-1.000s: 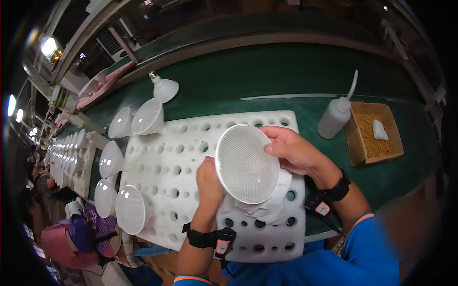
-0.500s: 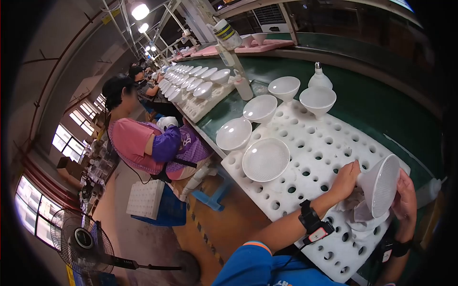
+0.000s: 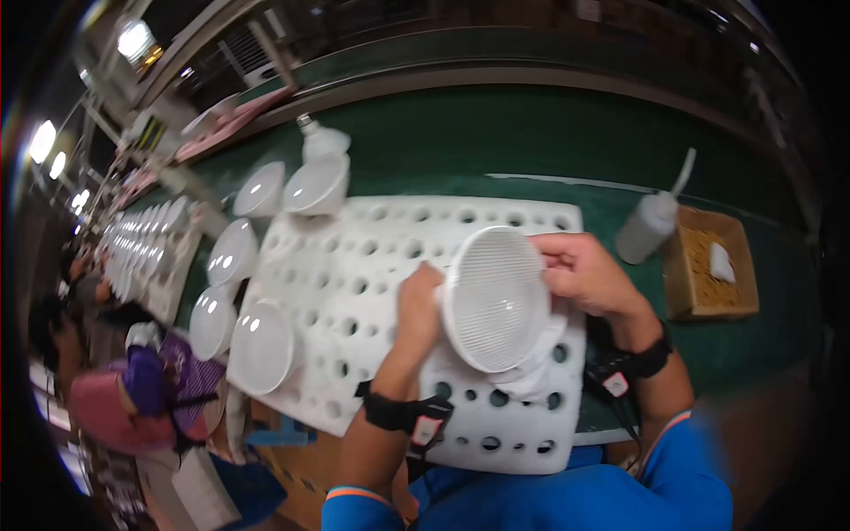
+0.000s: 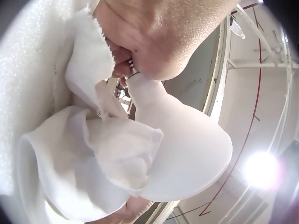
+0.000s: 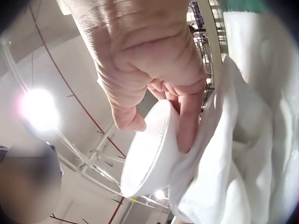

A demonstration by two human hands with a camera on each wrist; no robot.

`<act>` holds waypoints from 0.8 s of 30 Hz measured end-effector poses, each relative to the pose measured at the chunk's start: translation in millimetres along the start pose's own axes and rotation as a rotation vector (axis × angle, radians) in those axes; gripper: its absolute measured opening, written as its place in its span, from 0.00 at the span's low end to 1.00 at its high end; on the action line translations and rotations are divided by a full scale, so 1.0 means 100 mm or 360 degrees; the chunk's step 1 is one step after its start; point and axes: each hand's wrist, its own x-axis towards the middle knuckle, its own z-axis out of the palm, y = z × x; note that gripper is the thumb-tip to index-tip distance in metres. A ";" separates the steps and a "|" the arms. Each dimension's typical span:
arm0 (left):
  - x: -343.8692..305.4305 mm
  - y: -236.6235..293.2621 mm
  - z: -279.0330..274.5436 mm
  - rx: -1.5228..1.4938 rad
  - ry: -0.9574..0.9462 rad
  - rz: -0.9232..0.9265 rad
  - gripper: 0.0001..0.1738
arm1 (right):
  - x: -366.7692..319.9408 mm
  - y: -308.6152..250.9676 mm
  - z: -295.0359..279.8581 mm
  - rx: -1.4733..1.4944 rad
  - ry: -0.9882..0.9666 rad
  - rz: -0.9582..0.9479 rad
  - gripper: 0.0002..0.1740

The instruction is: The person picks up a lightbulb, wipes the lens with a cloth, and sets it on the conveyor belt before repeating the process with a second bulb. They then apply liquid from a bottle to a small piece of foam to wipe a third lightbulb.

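A white reflector light bulb (image 3: 498, 299) with a wide ribbed lens is held tilted between both hands over the foam board. My left hand (image 3: 419, 305) grips its narrow base end; in the left wrist view the fingers curl round the neck (image 4: 145, 91). My right hand (image 3: 589, 274) pinches the far side of the rim, thumb over the lens and fingers behind, as the right wrist view shows. A crumpled white cloth (image 3: 529, 379) lies under and behind the bulb, close beside the right fingers (image 5: 189, 123).
A white foam board (image 3: 381, 232) with rows of holes carries more bulbs (image 3: 264, 347) along its left side. One bulb (image 3: 325, 142) stands base up behind it. To the right are a squeeze bottle (image 3: 647, 228) and a cardboard box (image 3: 677, 288). Another person (image 3: 124, 407) sits at left.
The head view swung left toward the other worker and has come back to the board. Both hands keep hold of the bulb, whose lens turned sideways and now faces the head camera again.
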 end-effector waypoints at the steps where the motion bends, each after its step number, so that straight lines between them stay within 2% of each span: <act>1: -0.02 -0.04 0.00 -0.0335 0.0008 -0.0244 0.17 | 0.00 0.01 -0.01 0.0024 -0.0017 0.0072 0.27; 3: -0.05 0.04 0.01 -0.0813 0.0048 -0.0624 0.25 | -0.01 0.08 0.07 0.0088 -0.0057 -0.0139 0.27; 4: -0.06 0.02 0.01 -0.0959 0.0008 -0.0670 0.24 | -0.01 0.11 0.08 0.0127 -0.0107 -0.0247 0.27; 5: -0.07 0.00 0.00 -0.1101 -0.0020 -0.0717 0.24 | -0.01 0.12 0.08 0.0121 -0.0116 -0.0217 0.28; 8: -0.06 0.18 -0.03 -0.1237 -0.0051 -0.0631 0.20 | 0.00 0.09 0.08 0.0224 -0.0101 -0.0068 0.29; 11: -0.08 0.20 -0.05 -0.1010 -0.0100 -0.0561 0.16 | 0.00 0.04 0.02 0.0219 -0.0133 0.0144 0.28; 14: -0.07 0.14 -0.02 -0.1313 -0.0073 -0.0693 0.15 | -0.03 0.10 0.16 0.0107 -0.0112 -0.0285 0.27; 17: -0.08 0.03 -0.07 -0.1224 -0.0123 -0.0724 0.16 | 0.00 0.15 0.12 0.0137 -0.0091 -0.0185 0.26; 20: -0.12 0.16 -0.06 -0.1564 -0.0018 -0.0749 0.15 | -0.04 0.02 0.11 0.0302 -0.0084 0.0035 0.26; 23: -0.12 0.23 -0.03 -0.1698 0.0019 -0.0798 0.15 | -0.03 0.12 0.20 0.0061 -0.0111 -0.0268 0.27; 24: -0.12 0.24 -0.03 -0.1675 0.0002 -0.0802 0.15 | -0.02 0.13 0.20 0.0103 -0.0102 -0.0243 0.27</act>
